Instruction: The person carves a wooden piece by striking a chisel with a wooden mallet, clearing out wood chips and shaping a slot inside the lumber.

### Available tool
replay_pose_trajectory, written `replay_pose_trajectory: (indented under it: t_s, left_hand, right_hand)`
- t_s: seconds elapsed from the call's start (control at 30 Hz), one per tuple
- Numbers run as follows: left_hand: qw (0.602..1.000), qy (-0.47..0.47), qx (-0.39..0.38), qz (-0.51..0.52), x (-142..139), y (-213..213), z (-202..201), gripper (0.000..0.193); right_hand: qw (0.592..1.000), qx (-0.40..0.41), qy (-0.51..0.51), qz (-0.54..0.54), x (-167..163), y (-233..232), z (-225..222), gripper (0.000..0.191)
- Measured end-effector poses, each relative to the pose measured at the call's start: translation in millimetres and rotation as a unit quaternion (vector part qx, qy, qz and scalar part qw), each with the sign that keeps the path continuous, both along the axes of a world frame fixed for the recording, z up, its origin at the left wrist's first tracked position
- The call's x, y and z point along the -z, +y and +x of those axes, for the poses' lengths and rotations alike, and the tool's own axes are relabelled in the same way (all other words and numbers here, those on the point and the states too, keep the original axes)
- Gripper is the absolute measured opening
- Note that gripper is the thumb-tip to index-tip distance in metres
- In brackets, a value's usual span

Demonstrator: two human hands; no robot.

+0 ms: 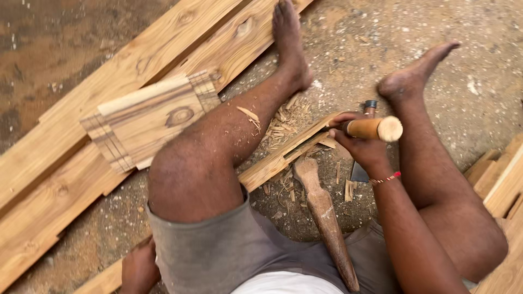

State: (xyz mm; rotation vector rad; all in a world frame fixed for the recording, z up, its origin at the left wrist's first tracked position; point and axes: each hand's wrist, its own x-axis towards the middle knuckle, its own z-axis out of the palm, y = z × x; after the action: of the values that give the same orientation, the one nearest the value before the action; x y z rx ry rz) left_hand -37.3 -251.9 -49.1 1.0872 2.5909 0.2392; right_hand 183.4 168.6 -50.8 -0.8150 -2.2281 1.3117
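Nearest to you, your left hand rests at the bottom edge on the low end of a long plank; the fingers are hidden under your knee, so you cannot tell whether they grip it or just press on it. Your grey shorts fill the space between your legs.

Just beyond, a worn wooden mallet lies loose on the sandy ground between your thighs, its head pointing up toward the plank and touching nothing you hold.

Further out, your right hand is closed tight around the pale round handle of a chisel, fingers wrapped fully over it, a red thread on the wrist. The handle's end sticks out to the right; a dark metal blade shows below the hand, pointing at the ground. The hand sits right at the upper end of the plank, which runs under your left leg.

Wood shavings lie heaped beside the plank, near your left shin.

Farther left, a short board with pencil lines rests on wide planks that run diagonally. More stacked boards sit at the right edge.
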Motion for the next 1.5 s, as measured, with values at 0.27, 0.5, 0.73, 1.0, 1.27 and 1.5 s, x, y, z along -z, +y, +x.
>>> replay_pose_trajectory:
  t_s: [0.27, 0.5, 0.73, 1.0, 1.27, 1.5]
  left_hand:
    - [0.995, 0.010, -0.079, -0.055, 73, -113, 31, 0.045]
    - [0.997, -0.019, -0.069, -0.015, 109, -126, 35, 0.058]
    - [0.996, -0.021, -0.082, 0.009, 85, -115, 39, 0.057]
    - [0.996, -0.039, -0.080, -0.027, 60, -102, 40, 0.059]
    - [0.987, -0.065, -0.101, -0.111, 59, -100, 38, 0.058]
    - [0.989, -0.065, -0.099, -0.091, 62, -102, 37, 0.054]
  right_hand:
    - [0.974, 0.020, 0.119, 0.191, -4, 1, 19, 0.030]
    - [0.982, 0.046, 0.089, 0.158, -10, 7, 29, 0.024]
    - [0.994, 0.022, 0.099, -0.045, -20, 13, 36, 0.038]
    - [0.944, 0.082, 0.248, -0.200, -37, 17, 45, 0.043]
    - [0.867, -0.028, 0.331, -0.371, -57, 22, 52, 0.039]
    - [0.896, 0.169, 0.316, -0.263, -71, 29, 51, 0.015]
